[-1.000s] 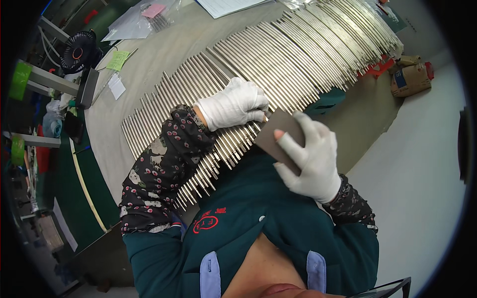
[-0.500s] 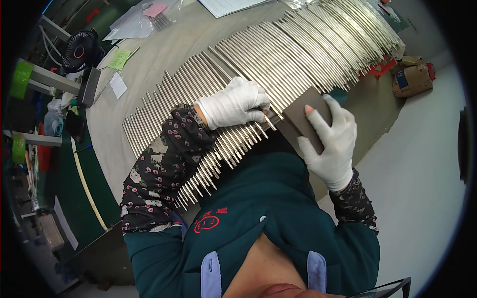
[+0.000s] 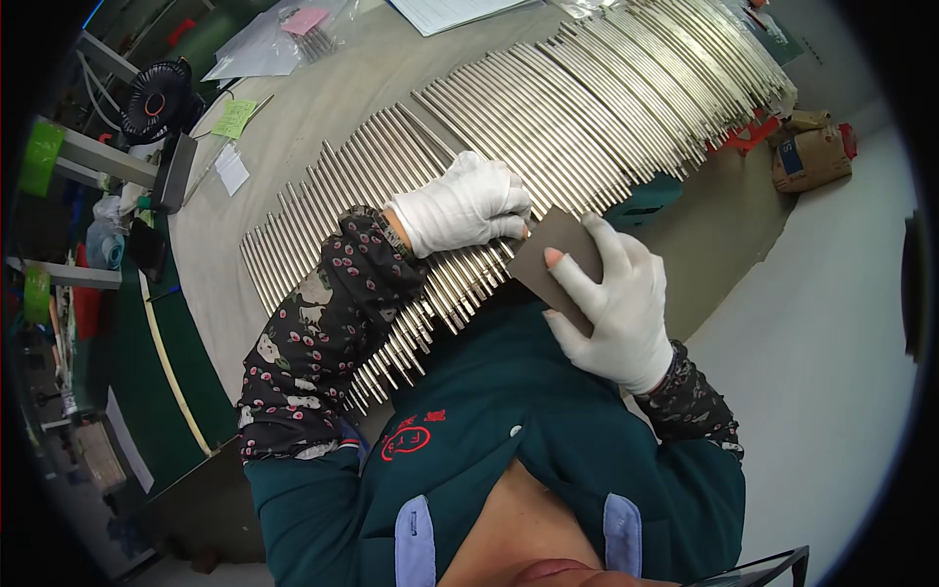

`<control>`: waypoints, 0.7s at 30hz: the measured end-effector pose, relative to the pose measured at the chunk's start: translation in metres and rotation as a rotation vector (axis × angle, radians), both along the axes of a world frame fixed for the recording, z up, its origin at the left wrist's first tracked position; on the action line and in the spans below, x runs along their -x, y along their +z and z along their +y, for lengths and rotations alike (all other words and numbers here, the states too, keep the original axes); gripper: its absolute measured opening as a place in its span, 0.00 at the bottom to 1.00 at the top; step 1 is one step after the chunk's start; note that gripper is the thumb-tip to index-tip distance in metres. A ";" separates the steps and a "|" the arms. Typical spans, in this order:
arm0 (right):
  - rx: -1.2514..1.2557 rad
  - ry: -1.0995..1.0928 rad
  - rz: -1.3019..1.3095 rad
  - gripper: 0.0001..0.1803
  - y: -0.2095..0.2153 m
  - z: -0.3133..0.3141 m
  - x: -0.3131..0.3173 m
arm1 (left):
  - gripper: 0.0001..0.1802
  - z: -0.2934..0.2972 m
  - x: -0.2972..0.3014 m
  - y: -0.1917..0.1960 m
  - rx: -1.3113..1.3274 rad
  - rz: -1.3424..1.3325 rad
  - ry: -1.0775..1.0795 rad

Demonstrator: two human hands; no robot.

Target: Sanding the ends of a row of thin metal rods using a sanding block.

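Many thin shiny metal rods [image 3: 548, 127] lie side by side in a long row across the grey table [image 3: 323, 127]. My left hand [image 3: 469, 203], in a white glove, is closed on the near end of one or two rods. My right hand [image 3: 611, 303], also gloved, grips a brown sheet of abrasive paper [image 3: 553, 264] folded against the rod ends right beside my left hand. My patterned sleeve [image 3: 323, 333] lies over the rods.
A black fan [image 3: 156, 103] stands at the table's far left, with a green note [image 3: 235, 119], white papers [image 3: 232, 171] and clear bags [image 3: 269, 44] near it. A cardboard box [image 3: 812, 152] and a red object [image 3: 743, 132] sit on the floor at the right.
My right hand with the abrasive sheet went out along the rods to the right, then came back toward me. The left hand stayed in place on the rods.
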State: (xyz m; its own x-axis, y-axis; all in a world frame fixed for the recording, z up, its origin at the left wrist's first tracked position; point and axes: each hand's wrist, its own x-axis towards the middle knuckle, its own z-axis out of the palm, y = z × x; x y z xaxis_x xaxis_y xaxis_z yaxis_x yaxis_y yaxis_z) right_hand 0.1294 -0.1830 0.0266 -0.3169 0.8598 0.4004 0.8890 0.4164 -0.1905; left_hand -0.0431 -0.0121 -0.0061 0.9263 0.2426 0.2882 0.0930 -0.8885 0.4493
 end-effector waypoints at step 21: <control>-0.231 -0.278 -0.002 0.32 -0.008 0.000 -0.046 | 0.17 -0.007 0.013 0.020 -0.157 0.266 -0.015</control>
State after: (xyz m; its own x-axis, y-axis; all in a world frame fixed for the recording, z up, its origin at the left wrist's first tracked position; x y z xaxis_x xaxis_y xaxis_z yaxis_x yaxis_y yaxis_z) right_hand 0.1751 -0.1826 0.0186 -0.0847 0.8001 0.5938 0.9747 0.1903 -0.1174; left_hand -0.0558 -0.0191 0.0139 0.9774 0.2000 0.0683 0.1751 -0.9472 0.2684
